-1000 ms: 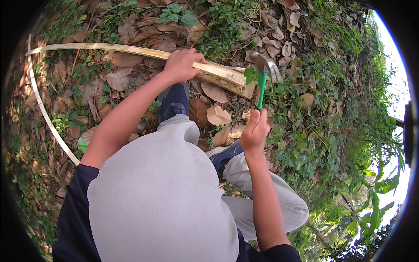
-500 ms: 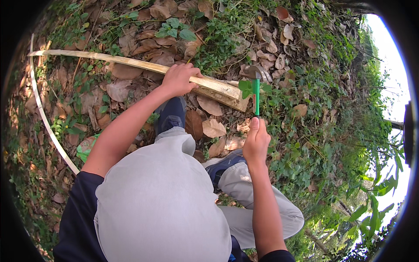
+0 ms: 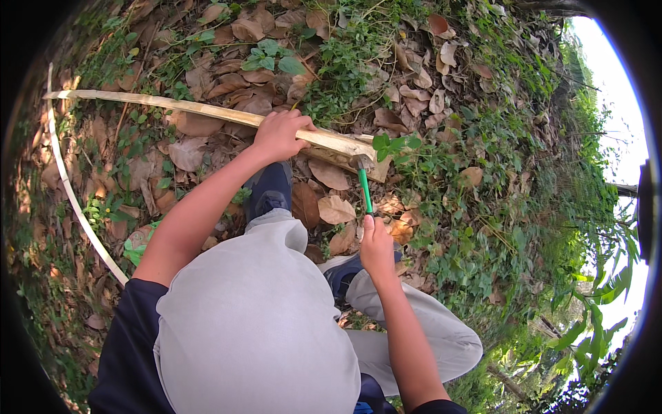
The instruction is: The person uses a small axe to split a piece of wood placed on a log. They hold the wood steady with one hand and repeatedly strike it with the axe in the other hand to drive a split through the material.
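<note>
My left hand (image 3: 281, 136) is closed round a long, pale wooden strip (image 3: 200, 109), pressing it down near its right end. Beneath that end lies a shorter, rougher piece of wood (image 3: 378, 171) on the leaves. In my right hand (image 3: 377, 250) is a hammer (image 3: 365, 190), gripped by the dark lower part of its green handle. Its metal head is at the strip's right end, against or just over the wood. The strip's far left end meets a thin, pale curved strip (image 3: 69, 183).
Dry brown leaves (image 3: 338, 207) and low green plants (image 3: 476, 241) cover the ground. My shoes (image 3: 269, 190) stand close to the wood, below my bent knees in grey trousers (image 3: 255, 324). A green plastic-looking scrap (image 3: 138, 241) lies by my left forearm.
The hammer has swung down and left from beyond the strip's right end onto that end. My right hand moved left and slightly nearer me. The left hand keeps its hold.
</note>
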`<action>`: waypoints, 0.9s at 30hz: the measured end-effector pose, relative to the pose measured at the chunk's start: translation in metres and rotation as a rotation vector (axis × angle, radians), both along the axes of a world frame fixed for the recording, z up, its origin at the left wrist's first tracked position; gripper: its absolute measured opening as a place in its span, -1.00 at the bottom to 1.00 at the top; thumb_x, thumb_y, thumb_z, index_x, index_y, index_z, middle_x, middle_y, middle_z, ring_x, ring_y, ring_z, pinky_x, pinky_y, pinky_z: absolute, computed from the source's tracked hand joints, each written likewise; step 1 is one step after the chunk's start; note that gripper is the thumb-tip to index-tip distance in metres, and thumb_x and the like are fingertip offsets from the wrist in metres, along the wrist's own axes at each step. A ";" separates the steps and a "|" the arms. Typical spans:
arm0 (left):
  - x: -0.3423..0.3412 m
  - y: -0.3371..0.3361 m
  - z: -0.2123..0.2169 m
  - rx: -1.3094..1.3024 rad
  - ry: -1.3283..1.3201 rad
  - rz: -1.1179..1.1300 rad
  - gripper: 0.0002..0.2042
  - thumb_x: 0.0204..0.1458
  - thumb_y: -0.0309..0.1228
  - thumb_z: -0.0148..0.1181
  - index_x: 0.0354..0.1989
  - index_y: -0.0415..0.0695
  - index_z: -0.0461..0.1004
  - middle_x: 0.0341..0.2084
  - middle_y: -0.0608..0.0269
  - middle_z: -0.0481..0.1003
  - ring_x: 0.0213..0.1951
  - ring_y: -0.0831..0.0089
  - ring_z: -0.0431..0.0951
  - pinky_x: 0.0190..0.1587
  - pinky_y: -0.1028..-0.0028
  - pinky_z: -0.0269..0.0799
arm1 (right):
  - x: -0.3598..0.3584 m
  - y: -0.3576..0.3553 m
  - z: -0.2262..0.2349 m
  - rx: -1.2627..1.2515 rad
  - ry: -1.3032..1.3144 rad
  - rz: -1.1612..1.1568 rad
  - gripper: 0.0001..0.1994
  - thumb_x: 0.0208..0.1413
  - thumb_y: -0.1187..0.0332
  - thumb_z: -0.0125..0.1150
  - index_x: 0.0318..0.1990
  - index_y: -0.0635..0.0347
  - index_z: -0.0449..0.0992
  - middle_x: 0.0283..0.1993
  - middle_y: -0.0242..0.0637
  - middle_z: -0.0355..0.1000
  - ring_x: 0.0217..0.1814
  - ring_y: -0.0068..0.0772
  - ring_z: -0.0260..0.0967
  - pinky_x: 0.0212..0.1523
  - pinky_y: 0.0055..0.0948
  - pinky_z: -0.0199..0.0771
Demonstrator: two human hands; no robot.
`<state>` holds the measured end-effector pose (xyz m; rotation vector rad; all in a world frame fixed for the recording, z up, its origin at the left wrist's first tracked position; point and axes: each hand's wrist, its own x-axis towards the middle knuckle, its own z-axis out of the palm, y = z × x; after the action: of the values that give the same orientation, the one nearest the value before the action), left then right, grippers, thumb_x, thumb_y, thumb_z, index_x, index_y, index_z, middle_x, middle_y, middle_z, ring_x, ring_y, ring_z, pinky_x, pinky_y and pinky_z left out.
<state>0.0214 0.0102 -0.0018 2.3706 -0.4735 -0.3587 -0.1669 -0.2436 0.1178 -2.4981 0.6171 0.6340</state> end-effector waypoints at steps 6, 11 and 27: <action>0.002 -0.002 0.003 0.029 0.035 -0.008 -0.67 0.00 -0.27 0.44 -0.02 0.14 0.60 -0.15 0.28 0.49 0.10 0.23 0.50 0.15 0.18 0.31 | -0.021 -0.014 -0.001 0.028 0.030 -0.087 -0.45 0.49 -0.08 -0.16 -0.19 0.31 0.50 -0.31 0.28 0.51 -0.16 0.50 0.45 -0.18 0.26 0.35; 0.002 -0.003 0.002 0.018 -0.006 -0.007 -0.66 0.00 -0.21 0.45 -0.02 0.16 0.61 -0.15 0.29 0.51 0.05 0.22 0.52 0.13 0.18 0.32 | -0.041 -0.023 -0.013 0.003 0.068 -0.144 -0.44 0.49 -0.07 -0.16 -0.19 0.33 0.50 -0.32 0.27 0.51 -0.17 0.48 0.45 -0.19 0.22 0.35; 0.005 0.002 -0.002 0.112 -0.003 -0.027 -0.64 0.02 -0.22 0.42 0.01 0.11 0.60 -0.17 0.28 0.50 0.02 0.19 0.53 0.10 0.15 0.38 | -0.028 -0.017 -0.024 0.072 -0.064 -0.243 -0.44 0.50 -0.04 -0.14 -0.24 0.35 0.51 -0.43 0.19 0.48 -0.33 0.36 0.45 -0.29 0.11 0.35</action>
<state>0.0262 0.0118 -0.0041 2.4753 -0.4991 -0.4042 -0.1946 -0.2607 0.0933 -2.3192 0.8421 0.4747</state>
